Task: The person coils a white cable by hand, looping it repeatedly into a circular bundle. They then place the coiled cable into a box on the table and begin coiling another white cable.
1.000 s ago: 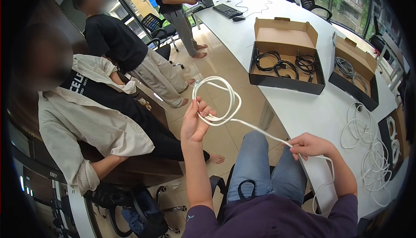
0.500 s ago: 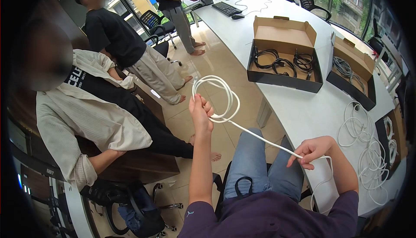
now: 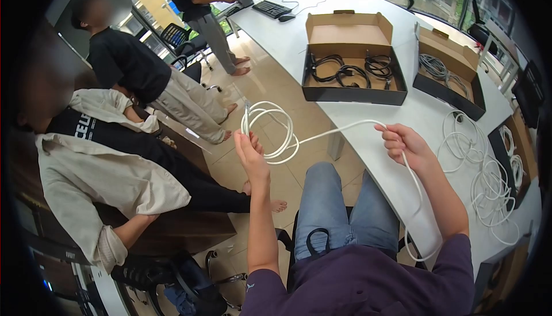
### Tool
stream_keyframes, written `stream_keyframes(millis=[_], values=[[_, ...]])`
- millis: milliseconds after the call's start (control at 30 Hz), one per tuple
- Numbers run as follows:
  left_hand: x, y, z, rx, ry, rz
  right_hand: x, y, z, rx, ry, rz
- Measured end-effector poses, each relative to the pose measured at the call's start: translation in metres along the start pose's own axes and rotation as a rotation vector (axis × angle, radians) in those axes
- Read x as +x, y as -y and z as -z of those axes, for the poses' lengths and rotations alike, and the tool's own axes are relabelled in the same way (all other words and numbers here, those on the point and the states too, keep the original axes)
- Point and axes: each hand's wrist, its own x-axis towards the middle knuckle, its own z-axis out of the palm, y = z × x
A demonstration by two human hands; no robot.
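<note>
My left hand (image 3: 250,154) is raised in front of me and grips a coil of white cable (image 3: 270,127) wound in a few loops. From the coil the cable runs right in a slack arc to my right hand (image 3: 404,143), which pinches it above the table's near edge. Below my right hand the cable hangs down past my forearm in a long loop. I sit with my legs in blue jeans under the hands.
On the white table (image 3: 374,123) stand an open cardboard box with black cables (image 3: 352,70) and a second box with grey cable (image 3: 447,70). Loose white cables (image 3: 489,175) lie at right. Two people sit at my left; another stands far off by a keyboard (image 3: 272,9).
My right hand has risen from knee height to above the table edge, carrying the cable up toward the coil. My left hand has stayed up, holding the loops.
</note>
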Motion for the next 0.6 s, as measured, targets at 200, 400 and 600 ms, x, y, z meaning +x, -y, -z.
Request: stream_keyframes(millis=[200, 400, 600], values=[[-0.024, -0.002, -0.012, -0.066, 0.282, 0.221, 0.023, 0.0, -0.03, 0.059, 0.041, 0.177], [-0.045, 0.001, -0.03, -0.205, 0.497, 0.327, 0.036, -0.02, -0.064, -0.051, 0.107, 0.305], [-0.041, 0.002, -0.026, -0.459, 0.561, 0.417, 0.045, -0.031, -0.067, -0.276, 0.124, 0.344]])
